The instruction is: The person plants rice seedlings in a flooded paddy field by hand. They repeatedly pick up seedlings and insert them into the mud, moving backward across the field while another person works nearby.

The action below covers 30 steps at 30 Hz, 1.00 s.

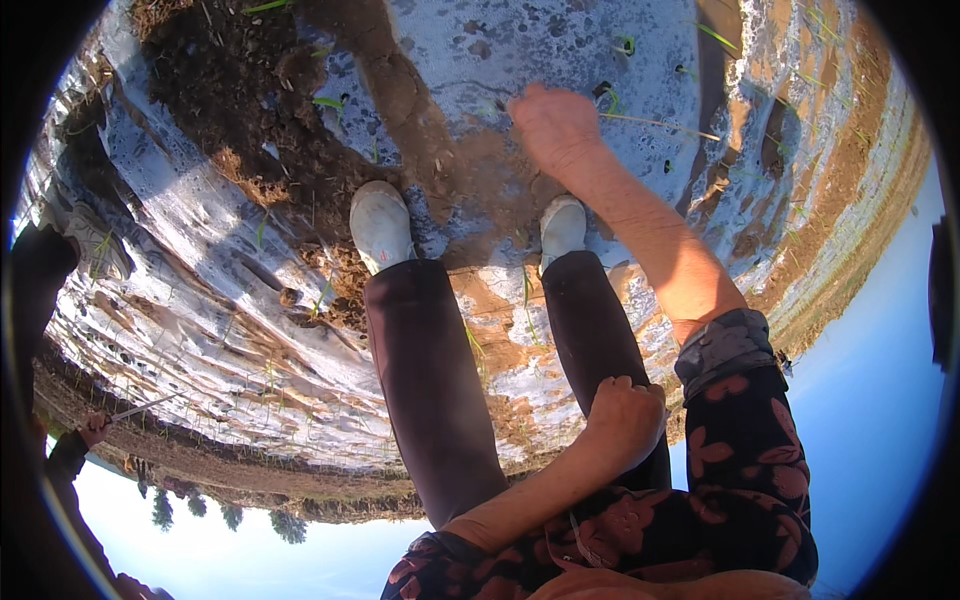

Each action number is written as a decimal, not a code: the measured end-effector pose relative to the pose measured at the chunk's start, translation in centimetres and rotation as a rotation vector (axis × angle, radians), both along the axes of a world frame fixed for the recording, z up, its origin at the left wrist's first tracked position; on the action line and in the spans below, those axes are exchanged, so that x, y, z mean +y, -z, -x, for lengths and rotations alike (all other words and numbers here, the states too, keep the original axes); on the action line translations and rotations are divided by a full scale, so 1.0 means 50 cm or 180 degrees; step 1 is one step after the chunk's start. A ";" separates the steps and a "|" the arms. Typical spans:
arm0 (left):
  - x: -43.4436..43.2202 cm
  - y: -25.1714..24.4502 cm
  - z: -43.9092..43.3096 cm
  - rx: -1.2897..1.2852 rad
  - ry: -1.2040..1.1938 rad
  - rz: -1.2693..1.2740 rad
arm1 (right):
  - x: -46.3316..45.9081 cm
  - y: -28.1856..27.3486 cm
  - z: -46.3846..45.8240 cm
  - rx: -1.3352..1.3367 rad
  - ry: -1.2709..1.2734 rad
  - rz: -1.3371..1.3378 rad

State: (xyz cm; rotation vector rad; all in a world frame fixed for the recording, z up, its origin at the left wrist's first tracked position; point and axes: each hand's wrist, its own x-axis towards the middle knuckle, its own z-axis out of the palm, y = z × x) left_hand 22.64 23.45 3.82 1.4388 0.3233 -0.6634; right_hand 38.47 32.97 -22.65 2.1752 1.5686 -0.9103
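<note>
My right hand (555,127) is low over the soil-streaked plastic mulch film (480,45), beyond my shoes, with its fingers curled. A thin pale stick (664,126) sticks out past its wrist side and lines up with the fist; the part within the fingers is hidden. Small green seedlings (613,97) poke through holes in the film beside this hand. My left hand (626,420) is curled into a fist against my right trouser leg (596,322). No object shows in it, though its palm side is hidden.
My pale shoes (381,225) stand on film and mud. Dark loose soil (225,97) covers film at upper left. At the left edge a co-worker's hand (95,429) holds a thin rod (146,406), and another person's shoe (97,244) stands on the film.
</note>
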 end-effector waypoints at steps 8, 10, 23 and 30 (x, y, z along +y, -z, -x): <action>0.002 -0.001 0.000 -0.0017 -0.0262 0.0090 | -0.014 0.003 -0.010 0.0405 -0.0123 0.0050; 0.000 0.001 0.002 0.0023 -0.0260 0.0114 | -0.018 -0.002 0.011 0.0547 0.0332 0.0149; -0.033 0.001 0.045 -0.0427 0.0471 -0.0155 | -0.100 0.080 0.167 0.0625 0.3299 -0.0773; -0.060 0.001 0.069 -0.0372 0.0004 0.0389 | -0.081 0.076 0.191 0.0491 0.3200 -0.1177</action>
